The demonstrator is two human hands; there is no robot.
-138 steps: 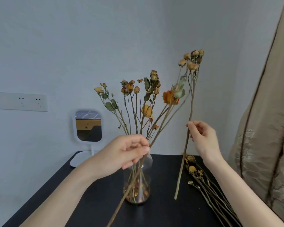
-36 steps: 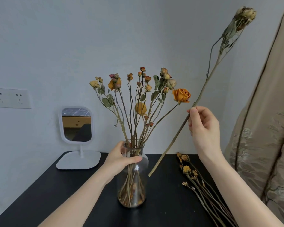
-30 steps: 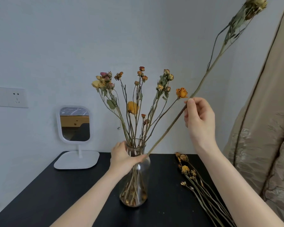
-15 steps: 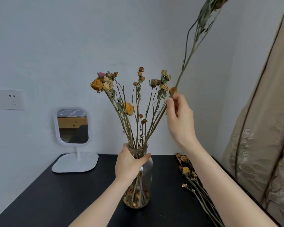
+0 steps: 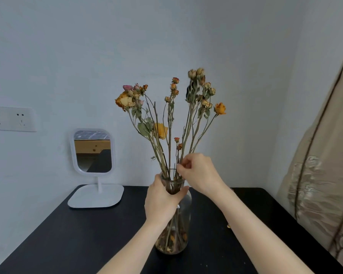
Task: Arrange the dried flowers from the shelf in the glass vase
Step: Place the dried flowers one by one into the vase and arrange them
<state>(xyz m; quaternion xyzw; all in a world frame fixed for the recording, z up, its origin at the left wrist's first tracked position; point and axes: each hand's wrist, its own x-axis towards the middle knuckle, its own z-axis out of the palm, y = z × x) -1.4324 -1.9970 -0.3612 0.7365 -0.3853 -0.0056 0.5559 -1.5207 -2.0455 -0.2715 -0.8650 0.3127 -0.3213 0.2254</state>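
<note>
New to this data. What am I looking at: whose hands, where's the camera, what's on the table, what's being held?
There is no machine here: a person works bare-handed. The single picture comes from a wide-angle camera on their head, looking forward and down, so both arms enter from the bottom.

The left hand grips the neck of a glass vase that stands on a black table. The right hand pinches stems just above the vase's mouth; which stem exactly is hard to tell. The dried flowers, mostly small roses, stand in the vase.

At the back left of the table is a white stand mirror. A wall socket is on the wall at left, and a beige curtain hangs at right.
</note>
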